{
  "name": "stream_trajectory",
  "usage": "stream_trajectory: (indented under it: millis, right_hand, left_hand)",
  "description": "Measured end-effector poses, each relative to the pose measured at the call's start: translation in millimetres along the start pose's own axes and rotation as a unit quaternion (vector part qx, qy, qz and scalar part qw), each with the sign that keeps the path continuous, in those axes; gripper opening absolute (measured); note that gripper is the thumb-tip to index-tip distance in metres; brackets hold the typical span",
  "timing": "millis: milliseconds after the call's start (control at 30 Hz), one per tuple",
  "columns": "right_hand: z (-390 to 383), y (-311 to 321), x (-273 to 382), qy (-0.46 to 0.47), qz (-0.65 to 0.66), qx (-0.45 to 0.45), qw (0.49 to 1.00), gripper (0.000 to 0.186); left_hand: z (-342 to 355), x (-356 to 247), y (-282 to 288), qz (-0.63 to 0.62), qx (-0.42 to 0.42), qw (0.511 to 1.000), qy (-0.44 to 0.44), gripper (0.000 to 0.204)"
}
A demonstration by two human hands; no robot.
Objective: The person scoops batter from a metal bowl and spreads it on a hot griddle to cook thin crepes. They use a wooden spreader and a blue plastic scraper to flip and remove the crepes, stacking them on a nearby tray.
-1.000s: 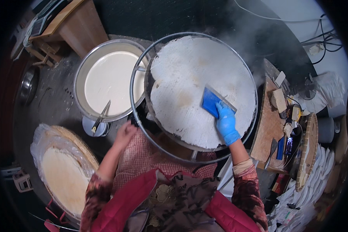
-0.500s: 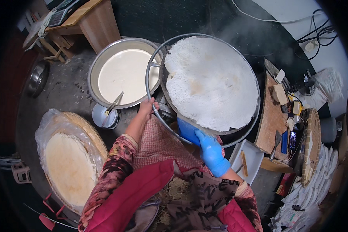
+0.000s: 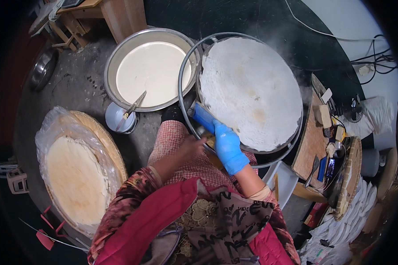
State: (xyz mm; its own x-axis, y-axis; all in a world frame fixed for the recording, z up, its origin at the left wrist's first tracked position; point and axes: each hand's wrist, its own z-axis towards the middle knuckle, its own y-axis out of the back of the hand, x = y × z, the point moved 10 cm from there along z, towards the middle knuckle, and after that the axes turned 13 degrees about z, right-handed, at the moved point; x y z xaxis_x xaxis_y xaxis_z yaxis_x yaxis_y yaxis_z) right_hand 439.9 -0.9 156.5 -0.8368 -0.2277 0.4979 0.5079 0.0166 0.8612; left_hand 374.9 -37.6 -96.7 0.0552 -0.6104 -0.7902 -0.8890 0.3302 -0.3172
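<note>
Blue-gloved right hand [image 3: 228, 145] grips flat rectangular blue scraper [image 3: 203, 116], likely light, stiff, best held on its body; bare left hand [image 3: 191, 148] blurred, can't tell grip.

Basin [image 3: 111, 81] left of griddle [image 3: 200, 83], bucket [image 3: 113, 115] before basin, basket [image 3: 105, 134] at near left, board [image 3: 308, 145] at right, scraper [image 3: 203, 117] by the griddle's near-left edge.

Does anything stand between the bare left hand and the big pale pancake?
Yes: the metal ring curves between the left hand and the pancake, with the blue scraper, held by the gloved right hand, just beyond.
</note>
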Motion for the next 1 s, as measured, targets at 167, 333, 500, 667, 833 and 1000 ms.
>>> stream_trajectory:
  millis: [167,333,500,667,833,1000]
  right_hand:
    - [37.0,-12.8,-15.9,-0.040,-0.022,0.016,0.999,0.036]
    - [63.6,-18.4,-17.4,-0.038,-0.019,0.001,0.999,0.039]
    - [74.0,-25.9,-18.1,-0.039,-0.034,0.011,0.999,0.042]
    - [88.6,-29.3,-16.8,-0.034,-0.007,-0.003,0.999,0.038]
    - [103.5,-26.1,-27.6,-0.060,-0.007,-0.010,0.998,0.030]
    - [117.1,-20.8,-35.1,-0.064,-0.004,-0.027,0.998,0.029]
  left_hand:
    - [42.8,-97.9,88.1,0.014,-0.123,0.992,-0.033,0.025]
    - [44.5,-118.2,93.3,-0.036,-0.153,0.984,-0.079,0.024]
    - [-14.6,-40.5,6.9,-0.110,-0.118,0.985,-0.057,0.024]
    - [-16.4,-5.1,-23.8,0.024,-0.022,0.990,0.139,0.030]
    - [41.0,-123.3,92.8,-0.050,-0.138,0.981,-0.128,0.025]
    - [10.4,-61.1,43.0,-0.030,-0.142,0.989,-0.030,0.026]
